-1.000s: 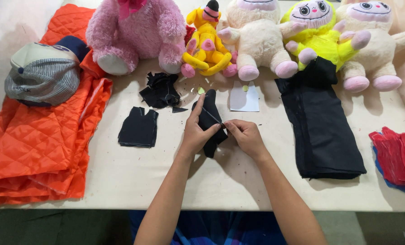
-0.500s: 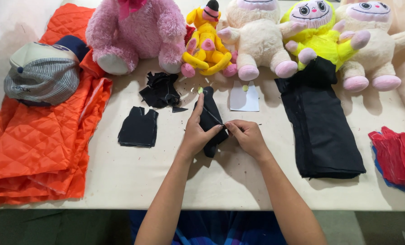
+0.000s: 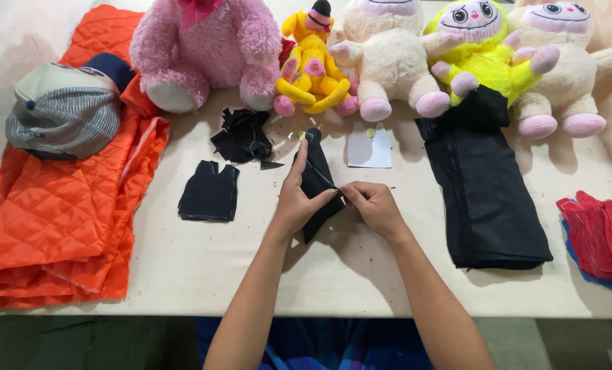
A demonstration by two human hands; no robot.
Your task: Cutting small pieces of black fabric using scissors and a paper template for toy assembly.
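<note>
both hands (image 3: 340,205) pinching black fabric piece (image 3: 317,179), plush toys (image 3: 388,62) behind, table (image 3: 182,260)

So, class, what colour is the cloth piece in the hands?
Black, clearest in the head view.

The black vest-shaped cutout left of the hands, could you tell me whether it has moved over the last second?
No. The vest-shaped cutout sits unchanged below the black scrap pile.

A pale cream tabletop (image 3: 182,267) fills nearly the whole view, evenly lit with soft shadows. Below its near edge shows a strip of dark greenish floor (image 3: 80,339).
</note>
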